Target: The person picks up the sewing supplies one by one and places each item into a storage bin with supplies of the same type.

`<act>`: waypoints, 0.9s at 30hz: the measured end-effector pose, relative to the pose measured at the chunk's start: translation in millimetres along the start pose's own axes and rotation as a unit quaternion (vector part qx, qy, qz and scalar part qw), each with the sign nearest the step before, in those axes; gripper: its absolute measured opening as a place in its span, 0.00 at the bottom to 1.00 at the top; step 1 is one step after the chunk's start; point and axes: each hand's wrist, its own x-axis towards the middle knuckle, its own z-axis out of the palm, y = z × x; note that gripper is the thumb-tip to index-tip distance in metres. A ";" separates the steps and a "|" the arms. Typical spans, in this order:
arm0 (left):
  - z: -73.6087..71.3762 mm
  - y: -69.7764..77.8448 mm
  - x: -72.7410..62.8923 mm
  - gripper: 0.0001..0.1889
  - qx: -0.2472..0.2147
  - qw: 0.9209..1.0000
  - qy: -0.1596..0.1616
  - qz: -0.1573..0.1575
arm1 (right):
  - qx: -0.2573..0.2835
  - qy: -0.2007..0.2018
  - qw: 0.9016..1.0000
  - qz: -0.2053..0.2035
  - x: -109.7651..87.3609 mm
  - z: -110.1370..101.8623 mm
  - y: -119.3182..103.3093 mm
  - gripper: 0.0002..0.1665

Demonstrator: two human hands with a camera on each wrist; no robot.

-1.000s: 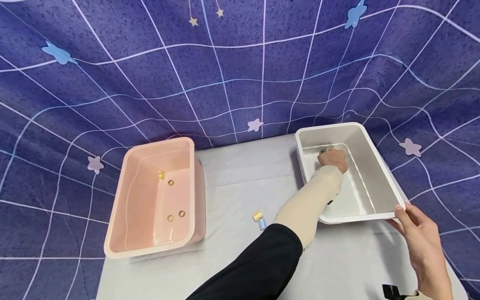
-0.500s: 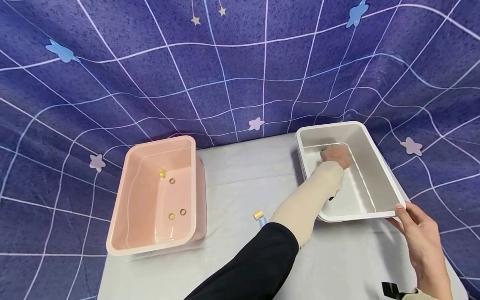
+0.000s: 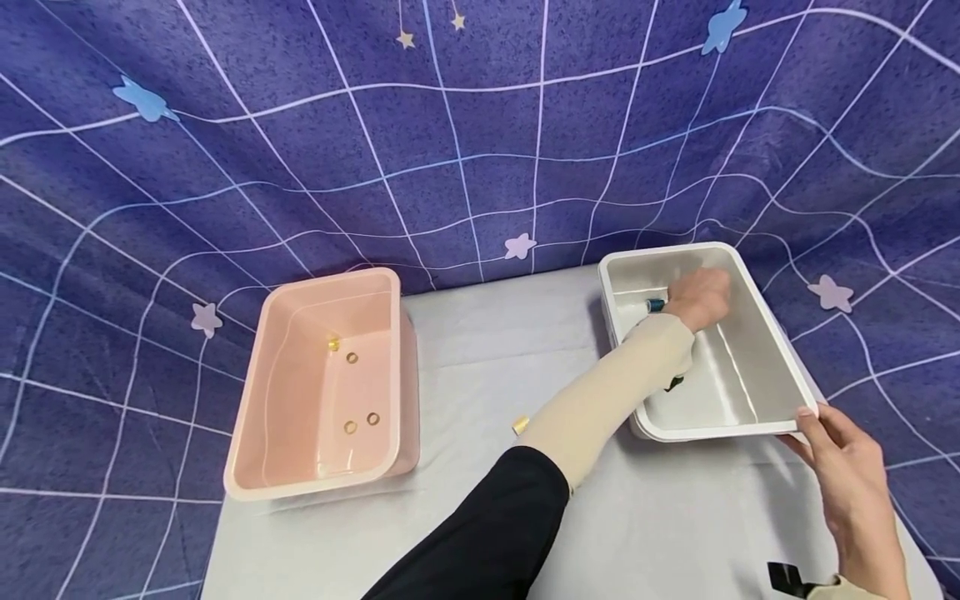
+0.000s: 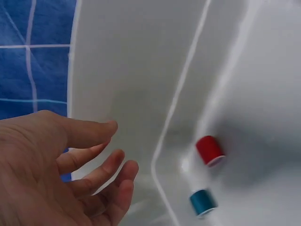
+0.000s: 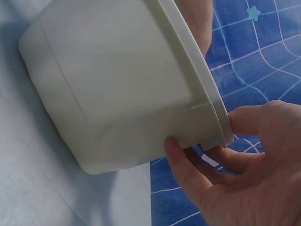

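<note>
My left hand (image 3: 699, 296) is inside the pale grey plastic bin (image 3: 765, 431) on the right, above its floor. In the left wrist view its fingers bend loosely with nothing between them. A red thread spool (image 4: 210, 150) and a teal thread spool (image 4: 203, 202) lie on the bin's floor, apart from the hand. That teal spool (image 3: 655, 305) also shows in the head view, left of the hand; the red one is hidden there. My right hand (image 3: 847, 467) grips the bin's near right corner, its thumb on the rim and fingertips against the outer wall (image 5: 122, 94).
A pink bin (image 3: 407, 383) stands at the left with several small gold ring-like pieces (image 3: 350, 427) inside. Between the bins, a gold spool (image 3: 520, 425) lies on the white-covered table (image 3: 472, 500), beside my left sleeve. A blue grid-patterned curtain (image 3: 495, 125) hangs behind.
My left hand has lifted and shifted right within the grey bin, uncovering the teal spool. The left forearm now hides the light blue spool on the table. My right hand keeps its hold.
</note>
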 end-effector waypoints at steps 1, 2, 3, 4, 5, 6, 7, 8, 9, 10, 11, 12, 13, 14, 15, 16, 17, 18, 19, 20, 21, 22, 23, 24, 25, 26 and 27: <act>-2.7 0.6 -2.0 0.14 -0.002 1.000 0.002 0.009 | -0.001 0.001 1.000 0.000 0.0 0.0 -0.1 0.10; -5.4 1.0 -4.2 0.16 -0.003 1.000 0.005 0.020 | -0.002 0.002 1.000 0.000 0.0 0.0 -0.2 0.10; -8.1 1.0 -6.3 0.17 -0.002 0.999 0.008 0.032 | -0.003 0.002 1.000 0.000 0.0 0.0 -0.3 0.10; -10.4 0.9 -8.4 0.17 -0.002 0.999 0.011 0.043 | -0.004 0.003 1.000 0.000 -0.1 0.1 -0.5 0.10; -12.6 0.7 -10.6 0.16 -0.004 0.999 0.014 0.051 | -0.003 0.002 1.000 0.000 -0.2 0.2 -0.7 0.10; -14.8 0.5 -12.9 0.15 -0.004 0.998 0.016 0.057 | -0.002 0.001 1.000 0.000 -0.3 0.3 -0.9 0.10; -17.0 0.3 -15.2 0.14 -0.003 0.998 0.018 0.065 | 0.000 0.000 1.000 0.000 -0.4 0.4 -1.2 0.10; -19.2 0.0 -17.8 0.12 -0.001 0.997 0.020 0.072 | 0.001 -0.001 1.000 0.001 -0.6 0.6 -1.4 0.10; -21.2 -0.4 -20.2 0.10 0.001 0.996 0.024 0.080 | 0.002 -0.002 1.000 0.001 -0.7 0.7 -1.6 0.10; -23.5 -0.6 -23.0 0.08 -0.001 0.996 0.025 0.083 | 0.001 -0.002 1.000 0.002 -0.9 0.7 -1.8 0.10; -26.0 -0.7 -25.9 0.08 -0.002 0.996 0.027 0.088 | 0.000 -0.002 1.000 0.002 -0.9 0.7 -1.9 0.10; -28.7 -0.7 -29.1 0.09 -0.003 0.995 0.029 0.092 | 0.000 -0.003 1.000 0.003 -1.0 0.6 -2.0 0.10; -31.3 -1.0 -32.8 0.11 -0.002 0.995 0.032 0.099 | -0.001 -0.003 1.000 0.003 -1.0 0.5 -1.8 0.09; -34.1 -1.3 -36.8 0.12 -0.004 0.994 0.036 0.104 | -0.002 -0.003 1.000 0.003 -1.0 0.6 -1.8 0.09; -37.1 -1.5 -41.2 0.13 -0.005 0.993 0.040 0.109 | -0.002 -0.003 1.000 0.003 -1.0 0.8 -1.9 0.09; -40.4 -1.5 -45.8 0.14 -0.006 0.993 0.042 0.113 | -0.001 -0.003 1.000 0.004 -1.1 0.8 -2.4 0.09; -43.3 -1.7 -50.4 0.14 -0.006 0.992 0.046 0.121 | 0.001 -0.003 1.000 0.005 -1.4 1.0 -2.7 0.10; -46.0 -2.0 -55.1 0.13 -0.006 0.990 0.050 0.129 | 0.003 -0.004 1.000 0.005 -1.8 1.2 -3.5 0.10; -48.6 -2.5 -59.8 0.13 -0.008 0.989 0.054 0.137 | 0.003 -0.003 1.000 0.007 -2.3 1.4 -4.1 0.10; -50.8 -3.0 -64.0 0.13 -0.012 0.988 0.057 0.143 | 0.002 -0.002 1.000 0.009 -2.8 1.7 -5.0 0.11; -52.8 -3.5 -68.1 0.12 -0.016 0.987 0.059 0.147 | 0.001 -0.002 1.000 0.011 -3.3 2.0 -5.7 0.11; -54.2 -4.1 -71.9 0.12 -0.024 0.987 0.059 0.151 | 0.000 -0.001 1.000 0.013 -3.7 2.1 -6.1 0.11; -55.2 -4.6 -75.9 0.11 -0.031 0.986 0.060 0.155 | -0.001 -0.002 1.000 0.014 -4.1 2.4 -6.3 0.12; -56.0 -5.3 -79.9 0.11 -0.038 0.985 0.061 0.158 | -0.001 -0.002 1.000 0.014 -4.1 2.8 -6.5 0.12; -56.4 -6.1 -83.9 0.11 -0.045 0.984 0.061 0.161 | 0.000 -0.002 1.000 0.014 -4.2 3.1 -6.3 0.12; -56.5 -7.1 -87.9 0.11 -0.052 0.983 0.061 0.164 | 0.004 -0.004 1.000 0.013 -4.1 3.6 -6.3 0.12; -56.2 -8.4 -91.9 0.11 -0.059 0.982 0.063 0.168 | 0.008 -0.005 1.000 0.011 -4.0 4.0 -6.2 0.12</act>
